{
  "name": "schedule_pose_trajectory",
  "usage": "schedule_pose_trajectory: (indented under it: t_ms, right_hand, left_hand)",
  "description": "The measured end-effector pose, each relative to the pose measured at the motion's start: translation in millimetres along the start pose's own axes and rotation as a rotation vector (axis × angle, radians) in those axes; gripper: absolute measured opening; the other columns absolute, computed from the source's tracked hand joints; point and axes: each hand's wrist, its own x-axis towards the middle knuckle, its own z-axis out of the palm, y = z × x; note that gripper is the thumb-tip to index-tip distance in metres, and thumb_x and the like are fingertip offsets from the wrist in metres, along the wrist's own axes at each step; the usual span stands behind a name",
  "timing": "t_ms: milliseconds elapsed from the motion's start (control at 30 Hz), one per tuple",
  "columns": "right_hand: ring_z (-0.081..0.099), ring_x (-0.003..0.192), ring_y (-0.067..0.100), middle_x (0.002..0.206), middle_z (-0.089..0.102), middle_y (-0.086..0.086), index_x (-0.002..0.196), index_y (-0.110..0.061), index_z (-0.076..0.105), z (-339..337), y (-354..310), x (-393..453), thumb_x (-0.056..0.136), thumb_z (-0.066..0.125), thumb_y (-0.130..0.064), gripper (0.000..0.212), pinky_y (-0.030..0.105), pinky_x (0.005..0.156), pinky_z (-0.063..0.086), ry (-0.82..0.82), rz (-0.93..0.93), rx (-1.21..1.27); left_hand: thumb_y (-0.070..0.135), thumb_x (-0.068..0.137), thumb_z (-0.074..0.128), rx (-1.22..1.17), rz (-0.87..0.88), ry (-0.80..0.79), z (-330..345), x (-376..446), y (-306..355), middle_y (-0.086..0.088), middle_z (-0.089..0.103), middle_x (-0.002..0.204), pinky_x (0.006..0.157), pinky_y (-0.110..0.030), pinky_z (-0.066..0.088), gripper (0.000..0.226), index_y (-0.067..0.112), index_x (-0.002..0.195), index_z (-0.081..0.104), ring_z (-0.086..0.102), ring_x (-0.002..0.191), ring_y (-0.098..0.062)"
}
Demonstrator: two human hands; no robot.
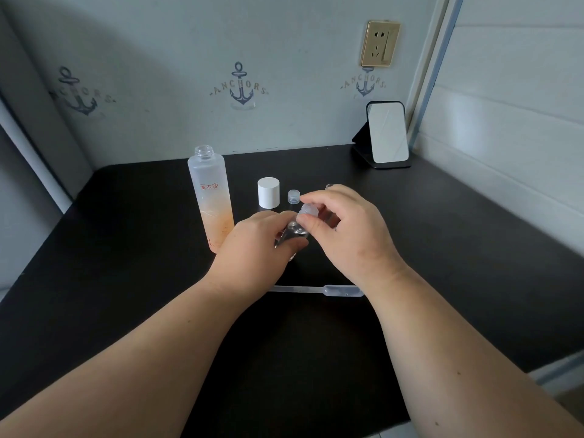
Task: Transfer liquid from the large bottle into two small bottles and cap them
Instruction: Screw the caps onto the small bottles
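The small bottle [292, 237] stands roughly upright over the black table [126, 248], gripped around its body by the left hand [256, 245], while the right hand [341, 226] pinches its cap [308, 213] directly above, on the bottle's long axis, seemingly for screwing down.

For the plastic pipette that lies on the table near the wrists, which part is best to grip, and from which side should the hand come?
Pinch the pipette at its wide bulb, the right-hand end, coming from above. It lies flat across the black table, so only the top and sides are free. The bulb is the thickest part; the thin stem on the left offers less hold. The right hand is nearer, though it now grips a small cap.
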Motion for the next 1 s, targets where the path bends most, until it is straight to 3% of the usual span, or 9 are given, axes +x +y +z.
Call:
schedule_pose_trajectory:
  t_ms: [67, 167, 267, 333, 467, 600, 833, 1000]
  right_hand:
    - [0.062, 0.091, 0.007, 0.109, 0.068, -0.003, 0.121, -0.013, 0.074, -0.3, -0.1, 0.3, 0.092, 0.075, -0.022, 0.03, 0.014, 0.079, 0.05, -0.003, 0.027, -0.005]
    - [0.06, 0.097, 0.003, 0.119, 0.07, -0.002, 0.126, -0.013, 0.071, 0.2, -0.5, -1.4, 0.094, 0.072, -0.011, 0.032, 0.008, 0.083, 0.048, -0.037, -0.015, 0.012]
    - [0.059, 0.091, 0.004, 0.106, 0.067, -0.006, 0.119, -0.012, 0.074, 2.9, -1.3, -0.5, 0.09, 0.077, -0.014, 0.029, 0.003, 0.081, 0.043, 0.01, 0.004, -0.017]
    - [0.059, 0.091, 0.005, 0.106, 0.067, -0.005, 0.119, -0.012, 0.074, 2.4, -1.6, 0.6, 0.09, 0.078, -0.018, 0.03, 0.005, 0.081, 0.044, 0.01, 0.023, -0.026]
    - [0.063, 0.105, 0.011, 0.122, 0.071, 0.003, 0.128, -0.009, 0.071, 3.0, -2.2, -0.8, 0.094, 0.071, -0.007, 0.034, 0.011, 0.089, 0.047, -0.057, -0.041, 0.002]
    - [0.059, 0.089, 0.005, 0.107, 0.071, -0.001, 0.12, -0.01, 0.075, 3.6, -3.2, 0.6, 0.089, 0.079, -0.015, 0.032, 0.005, 0.081, 0.044, 0.011, 0.001, -0.04]
    - [0.061, 0.092, 0.007, 0.107, 0.074, 0.005, 0.119, -0.006, 0.074, 5.0, -3.7, 1.0, 0.091, 0.075, -0.006, 0.028, 0.006, 0.085, 0.044, 0.03, -0.039, -0.009]
    - [0.066, 0.088, 0.012, 0.111, 0.072, 0.004, 0.119, -0.006, 0.074, 4.4, -2.4, 0.0, 0.092, 0.076, -0.015, 0.029, 0.017, 0.082, 0.053, 0.059, -0.039, -0.022]
  left_hand:
    - [0.03, 0.094, 0.068, 0.004, -0.007, 0.001, -0.1, 0.1, 0.3, 0.008, 0.059, 0.083, 0.074, -0.032, 0.049, 0.013, 0.022, 0.103, 0.069, 0.056, 0.08, -0.01]
    - [0.03, 0.094, 0.068, -0.006, -0.025, 0.006, -0.7, -0.4, 0.5, 0.01, 0.059, 0.083, 0.073, -0.03, 0.049, 0.009, 0.024, 0.1, 0.069, 0.057, 0.08, -0.008]
    - [0.03, 0.094, 0.068, -0.005, -0.033, 0.003, -0.5, -0.4, 1.1, 0.01, 0.061, 0.086, 0.075, -0.029, 0.05, 0.014, 0.024, 0.107, 0.07, 0.058, 0.082, -0.008]
    - [0.031, 0.094, 0.068, -0.007, -0.034, 0.004, -0.6, -0.3, 1.5, 0.009, 0.061, 0.086, 0.075, -0.029, 0.05, 0.014, 0.025, 0.107, 0.07, 0.059, 0.083, -0.009]
    - [0.031, 0.094, 0.068, -0.005, -0.036, 0.012, -0.4, -0.5, 1.5, 0.008, 0.061, 0.083, 0.075, -0.033, 0.051, 0.011, 0.022, 0.101, 0.069, 0.058, 0.08, -0.01]
    - [0.031, 0.095, 0.067, 0.005, -0.038, 0.003, -0.6, -0.4, 2.4, 0.006, 0.064, 0.09, 0.078, -0.031, 0.052, 0.017, 0.022, 0.109, 0.07, 0.061, 0.084, -0.011]
    - [0.029, 0.096, 0.067, 0.001, -0.058, 0.001, -0.9, -0.9, 3.5, 0.006, 0.065, 0.093, 0.081, -0.033, 0.053, 0.018, 0.023, 0.112, 0.07, 0.061, 0.086, -0.011]
    - [0.031, 0.096, 0.066, -0.006, -0.133, 0.002, 0.4, -0.8, 3.1, 0.008, 0.067, 0.104, 0.085, -0.031, 0.053, 0.022, 0.026, 0.118, 0.068, 0.062, 0.094, -0.01]
